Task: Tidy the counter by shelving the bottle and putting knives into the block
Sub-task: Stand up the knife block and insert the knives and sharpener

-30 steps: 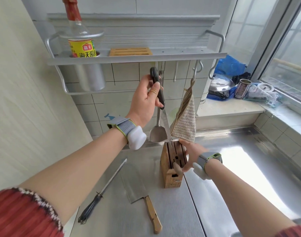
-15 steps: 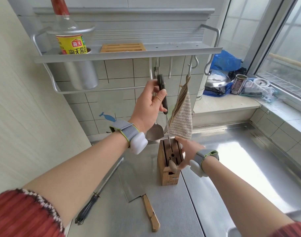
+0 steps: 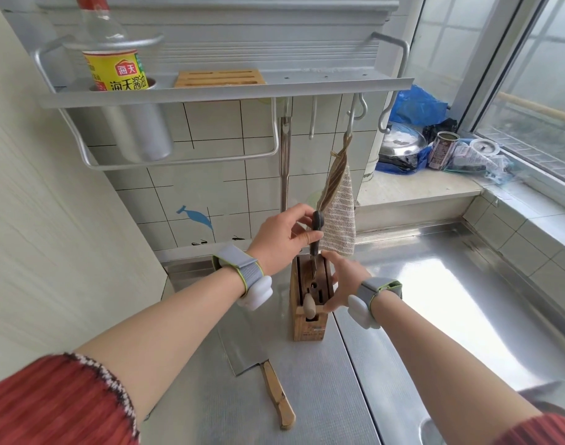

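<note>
The left hand (image 3: 282, 240) grips the black handle of a narrow knife (image 3: 316, 232), fingers curled around it, thumb pressed against the side. The knife stands nearly upright, its blade partly seated in a rear slot of the knife block (image 3: 308, 303). The right hand (image 3: 342, 282) is clasped around the right side of the block, fingers at the top rear edge, thumb near the front, bracing it on the steel counter (image 3: 435, 284).

One pale-handled knife (image 3: 309, 306) already sits in a front slot. A cleaver (image 3: 246, 351) with a wooden handle lies flat on the counter just in front of the block, blade toward the wall. The bottle (image 3: 117, 64) stands on the wall shelf (image 3: 226, 91), so that part of the task appears complete.

Handling notes, as judgement:
- The narrow knife is probably light and stiff; hold it by the handle only and keep the blade in line with the slot to avoid binding.
- The block looks light enough to tip or slide on smooth steel, so bracing it is advisable.
- The cleaver is likely heavy and blade-weighted. Take it by the wooden handle, close to the blade, and keep fingers off the edge.
</note>
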The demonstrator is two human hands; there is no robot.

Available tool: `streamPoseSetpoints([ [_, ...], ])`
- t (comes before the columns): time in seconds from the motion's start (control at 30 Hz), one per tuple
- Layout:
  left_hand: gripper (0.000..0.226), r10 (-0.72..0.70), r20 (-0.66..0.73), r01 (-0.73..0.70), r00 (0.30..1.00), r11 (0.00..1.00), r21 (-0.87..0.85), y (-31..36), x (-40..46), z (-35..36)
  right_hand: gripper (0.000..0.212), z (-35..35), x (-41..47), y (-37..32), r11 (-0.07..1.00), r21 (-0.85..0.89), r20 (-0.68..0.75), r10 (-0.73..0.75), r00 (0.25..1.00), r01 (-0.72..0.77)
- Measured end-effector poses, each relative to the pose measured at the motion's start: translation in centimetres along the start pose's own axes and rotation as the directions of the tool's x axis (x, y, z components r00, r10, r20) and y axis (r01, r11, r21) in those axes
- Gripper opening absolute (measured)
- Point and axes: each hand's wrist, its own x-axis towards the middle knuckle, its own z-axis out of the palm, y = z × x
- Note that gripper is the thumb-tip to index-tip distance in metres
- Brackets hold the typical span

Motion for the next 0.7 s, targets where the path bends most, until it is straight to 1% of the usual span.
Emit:
streamPoseSetpoints([
  [0.17, 0.017, -0.056, 0.026, 0.055, 0.998, 0.998, 0.033, -1.1, -0.1, 0.6, 0.120, 0.0, 0.1, 0.0, 1.000, 0.019, 0.006, 0.003, 1.000, -0.003],
  [0.33, 0.016, -0.082, -0.008, 0.082, 0.997, 0.996, 0.043, -1.6, 0.1, 0.8, 0.121, -0.1, 0.0, 0.0, 0.999, 0.041, 0.011, 0.000, 1.000, 0.000],
  [0.47, 0.013, -0.100, 0.014, 0.098, 0.995, 0.986, 0.138, -2.3, 0.2, 0.9, 0.120, -0.1, -0.1, 0.0, 0.998, 0.065, 0.006, -0.009, 1.000, 0.008],
  [0.53, 0.014, -0.112, 0.030, 0.106, 0.993, 0.982, 0.158, -2.6, 0.0, 1.1, 0.120, 0.0, -0.2, 0.0, 0.997, 0.076, -0.001, -0.009, 1.000, 0.009],
  [0.6, 0.019, -0.143, 0.033, 0.137, 0.989, 0.982, 0.130, -3.1, -0.3, 1.3, 0.120, 0.0, -0.3, 0.0, 0.997, 0.082, -0.004, -0.006, 1.000, 0.006],
  [0.7, 0.038, -0.200, 0.063, 0.192, 0.978, 0.974, 0.117, -3.9, -1.0, 1.3, 0.120, 0.0, -0.2, 0.1, 0.996, 0.089, 0.007, -0.003, 1.000, 0.002],
])
